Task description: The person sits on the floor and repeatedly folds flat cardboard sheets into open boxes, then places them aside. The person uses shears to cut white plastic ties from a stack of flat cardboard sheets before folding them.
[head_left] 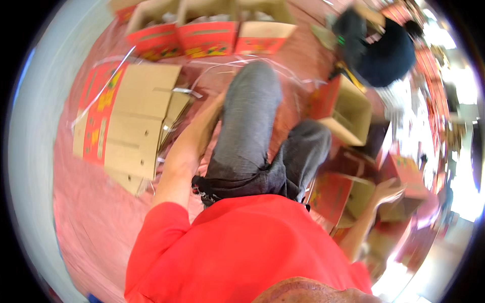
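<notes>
My left arm reaches forward along my raised knee, and my left hand [216, 107] goes behind it, so its fingers are hidden. Just left of that arm lies a stack of flattened cardboard boxes [136, 108], brown with a red printed band. Out to the right, my right hand [389, 192] is held over open red cartons, fingers stretched out and somewhat blurred. An open carton [331, 197] stands beside my right forearm, and another red box [404, 174] is just past the fingers. I cannot tell whether the hand touches it.
Three open red cartons [208, 38] stand in a row ahead, with pale contents. White strapping [108, 83] trails over the red floor sheet [91, 222]. A co-worker in dark clothes [384, 55] bends at the far right, near an open carton [348, 111]. A pale wall [35, 151] runs along the left.
</notes>
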`<control>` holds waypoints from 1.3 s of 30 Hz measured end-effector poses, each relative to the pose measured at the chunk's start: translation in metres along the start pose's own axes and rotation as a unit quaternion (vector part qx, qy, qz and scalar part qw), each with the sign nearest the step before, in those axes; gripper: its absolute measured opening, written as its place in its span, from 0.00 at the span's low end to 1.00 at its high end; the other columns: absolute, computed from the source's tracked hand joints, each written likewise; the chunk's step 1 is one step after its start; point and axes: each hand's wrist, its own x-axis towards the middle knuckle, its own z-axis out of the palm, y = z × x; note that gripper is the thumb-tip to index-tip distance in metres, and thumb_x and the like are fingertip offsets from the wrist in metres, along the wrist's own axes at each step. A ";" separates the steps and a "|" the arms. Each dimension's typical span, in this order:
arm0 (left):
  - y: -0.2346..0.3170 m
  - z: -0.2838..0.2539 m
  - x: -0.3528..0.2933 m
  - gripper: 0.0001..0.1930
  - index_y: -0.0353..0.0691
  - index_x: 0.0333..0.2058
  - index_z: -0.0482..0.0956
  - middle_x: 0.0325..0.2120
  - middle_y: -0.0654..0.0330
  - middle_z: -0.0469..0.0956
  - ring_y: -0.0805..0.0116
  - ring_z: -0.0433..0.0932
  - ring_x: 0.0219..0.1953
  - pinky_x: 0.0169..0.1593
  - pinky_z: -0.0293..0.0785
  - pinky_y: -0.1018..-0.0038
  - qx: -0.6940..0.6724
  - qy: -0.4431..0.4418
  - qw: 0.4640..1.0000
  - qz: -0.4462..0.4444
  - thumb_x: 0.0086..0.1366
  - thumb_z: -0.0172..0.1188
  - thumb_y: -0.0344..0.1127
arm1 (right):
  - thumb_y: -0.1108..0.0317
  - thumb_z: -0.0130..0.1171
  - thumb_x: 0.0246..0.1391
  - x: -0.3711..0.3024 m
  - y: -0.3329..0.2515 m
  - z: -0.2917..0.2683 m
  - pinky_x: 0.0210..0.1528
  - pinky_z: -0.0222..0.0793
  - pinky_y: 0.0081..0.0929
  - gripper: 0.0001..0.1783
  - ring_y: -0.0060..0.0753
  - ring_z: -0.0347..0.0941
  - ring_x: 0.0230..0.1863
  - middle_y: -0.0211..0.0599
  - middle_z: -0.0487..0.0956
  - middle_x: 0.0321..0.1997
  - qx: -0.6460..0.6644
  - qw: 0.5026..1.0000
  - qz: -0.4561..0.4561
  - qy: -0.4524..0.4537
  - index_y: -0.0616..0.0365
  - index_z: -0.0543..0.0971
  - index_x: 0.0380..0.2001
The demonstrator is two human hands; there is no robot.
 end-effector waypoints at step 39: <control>-0.137 -0.161 -0.173 0.53 0.36 0.80 0.44 0.78 0.33 0.47 0.26 0.49 0.77 0.75 0.49 0.36 0.494 -0.108 0.861 -0.058 0.68 0.66 0.50 | 0.58 0.53 0.70 -0.362 -0.133 -0.013 0.86 0.40 0.61 0.36 0.59 0.36 0.87 0.37 0.52 0.87 0.242 0.831 0.054 -0.498 0.39 0.62 0.79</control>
